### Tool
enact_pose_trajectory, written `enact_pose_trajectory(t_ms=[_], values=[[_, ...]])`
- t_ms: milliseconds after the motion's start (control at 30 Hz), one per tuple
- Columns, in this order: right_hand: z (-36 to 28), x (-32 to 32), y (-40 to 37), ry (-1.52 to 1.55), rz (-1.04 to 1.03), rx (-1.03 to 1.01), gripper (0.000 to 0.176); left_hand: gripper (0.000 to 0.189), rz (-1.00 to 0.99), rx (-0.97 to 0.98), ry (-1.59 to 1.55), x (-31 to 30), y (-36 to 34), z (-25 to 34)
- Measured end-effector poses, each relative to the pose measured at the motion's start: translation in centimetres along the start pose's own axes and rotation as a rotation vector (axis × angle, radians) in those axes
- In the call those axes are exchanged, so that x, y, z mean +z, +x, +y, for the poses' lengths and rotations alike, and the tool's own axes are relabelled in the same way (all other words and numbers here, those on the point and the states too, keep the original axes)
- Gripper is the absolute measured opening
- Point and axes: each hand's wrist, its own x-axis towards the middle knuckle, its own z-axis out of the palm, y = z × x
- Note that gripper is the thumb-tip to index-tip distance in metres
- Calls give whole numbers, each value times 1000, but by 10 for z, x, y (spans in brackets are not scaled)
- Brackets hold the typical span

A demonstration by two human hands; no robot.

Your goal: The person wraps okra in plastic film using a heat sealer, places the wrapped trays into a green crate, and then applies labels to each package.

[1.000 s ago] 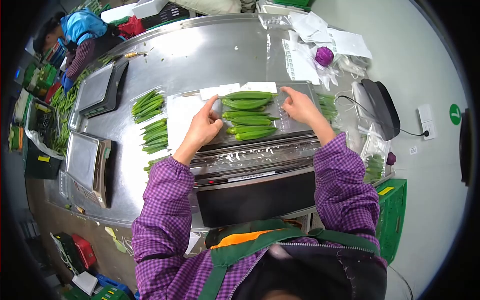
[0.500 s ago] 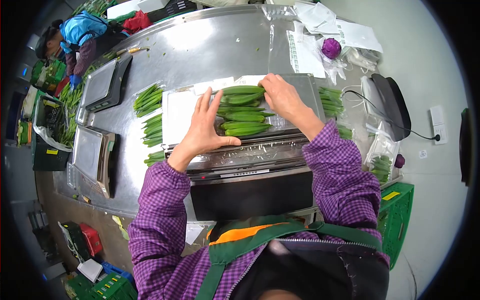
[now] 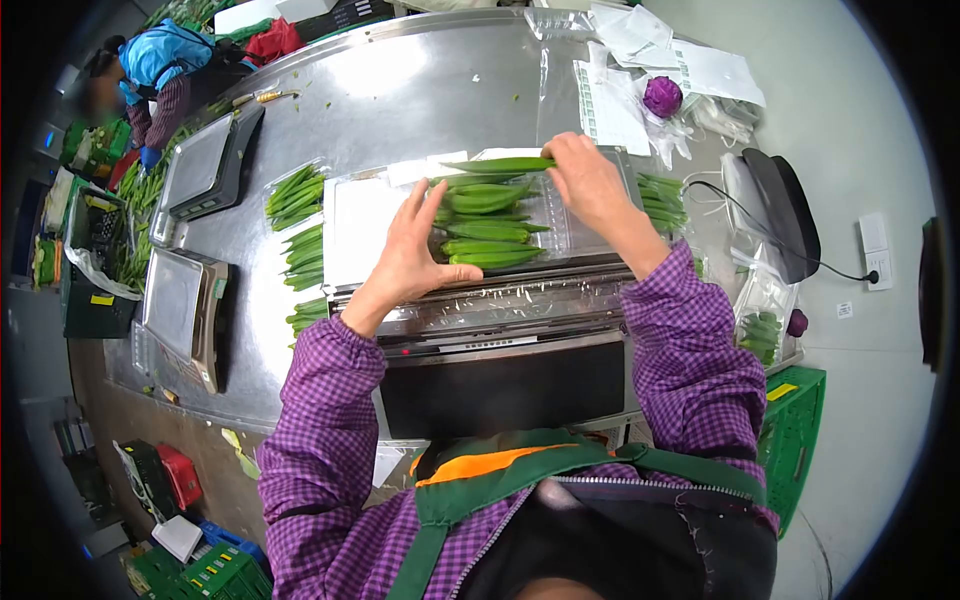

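Several green okra pods (image 3: 488,228) lie side by side on a clear plastic tray (image 3: 562,225), on top of the metal wrapping machine (image 3: 350,230). My right hand (image 3: 588,180) pinches the stem end of one long okra pod (image 3: 500,164) at the far edge of the row. Spread along the left ends of the pods, my left hand (image 3: 408,255) has its fingers and thumb apart and grips nothing. Bundles of okra (image 3: 296,198) lie left of the machine, and another okra bundle (image 3: 661,203) is to its right.
Two scales (image 3: 200,170) stand on the left of the steel table (image 3: 420,100). A co-worker in blue (image 3: 165,60) is at the far left. A purple cabbage (image 3: 662,97) and plastic bags sit at the back right. A green crate (image 3: 795,430) is at the right.
My right hand has moved slightly right and away from me, with the pinched pod now lying farther right and straighter above the row. My left hand has barely moved.
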Motion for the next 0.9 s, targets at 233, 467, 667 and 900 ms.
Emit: enact_pose_trajectory(t_ms=[233,467,667,900], values=[[13,-27,-13,293,-19,257,17,45,32,104,21,-12,34,-10],[1,-17,-30,275,-170,26,18,22,133,15,-90,0,46,-23],[-14,-2,-23,276,-207,-11,27,22,56,43,-164,-6,42,-30],[-21,16,-2,143,96,-62,35,32,16,100,-201,-10,39,-23]])
